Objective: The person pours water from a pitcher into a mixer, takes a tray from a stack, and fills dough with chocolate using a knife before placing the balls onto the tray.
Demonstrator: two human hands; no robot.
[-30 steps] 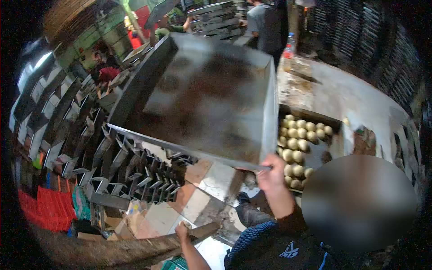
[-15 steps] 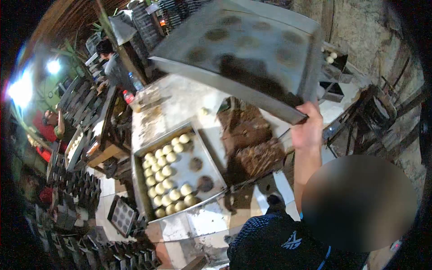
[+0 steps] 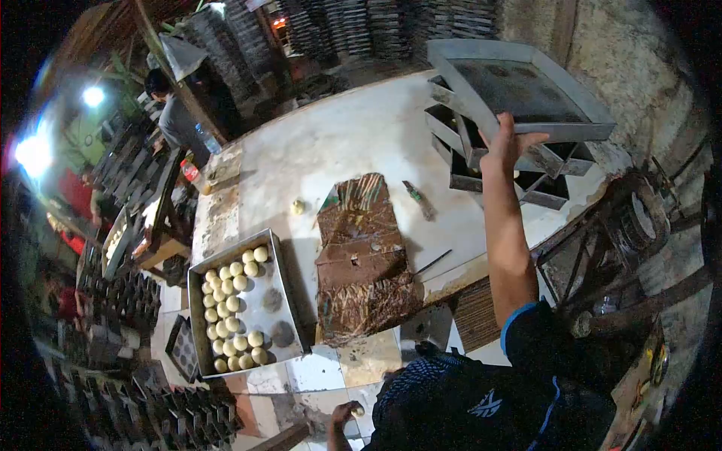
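My right hand [image 3: 505,146] is at the near wall of a shallow metal tray [image 3: 556,134], its fingers against the rim. The tray has dark round marks inside and is on or just over other metal trays [image 3: 466,177] stacked crosswise. Low in the view, my left hand [image 3: 343,413] is closed around a small pale dough ball [image 3: 358,411], partly hidden by my dark shirt. A second metal tray [image 3: 289,312] holds rows of round dough balls [image 3: 232,304]; dark round marks show on its bare right side.
A brown stained cloth [image 3: 361,255] lies on the white table [image 3: 301,139], near a lone dough ball [image 3: 298,207], a knife-like tool [image 3: 418,199] and a thin dark stick [image 3: 435,261]. A red-labelled bottle [image 3: 189,171] stands left. Another person [image 3: 177,120] is behind a wooden post [image 3: 173,68].
My right hand has carried the raised tray to the right, away from me, over the stacked trays. The table behind it and my left hand with a dough ball have come into view.
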